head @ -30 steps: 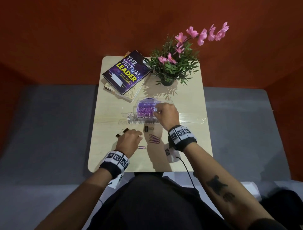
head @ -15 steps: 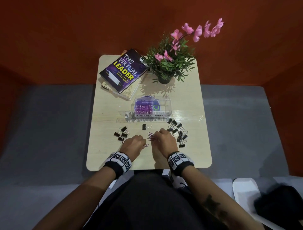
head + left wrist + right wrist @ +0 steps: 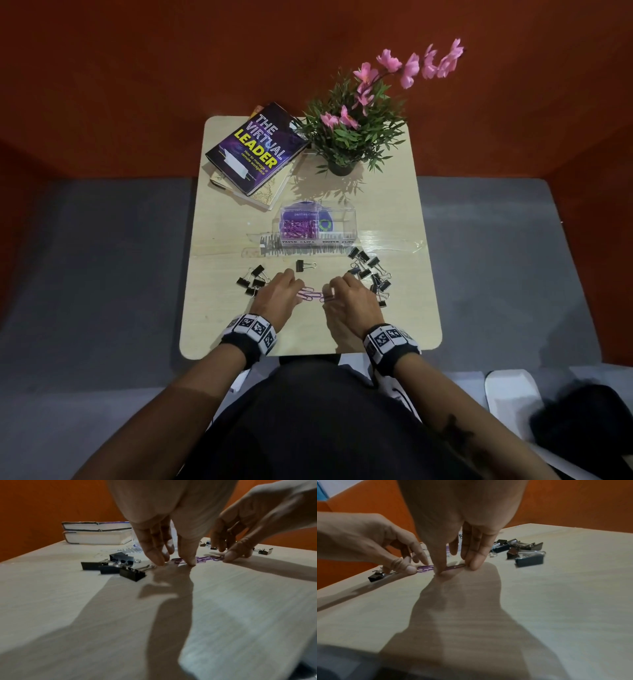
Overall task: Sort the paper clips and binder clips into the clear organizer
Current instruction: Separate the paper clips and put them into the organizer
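Both hands (image 3: 310,296) on paper clips (image 3: 313,294) (mid-table (image 3: 219,325)), binder clips (image 3: 371,274) flanking.

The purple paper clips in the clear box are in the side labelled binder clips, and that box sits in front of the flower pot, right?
Not quite. The purple paper clips fill the side of the clear box labelled paper clips; the binder clips side holds no clips, as the head view shows. The box does sit in front of the flower pot.

Purple paper clips (image 3: 310,294), black binder clips (image 3: 368,270), pale wood-grain table (image 3: 222,308), pink flowers (image 3: 407,68), black-and-white checkered wristbands (image 3: 251,330)
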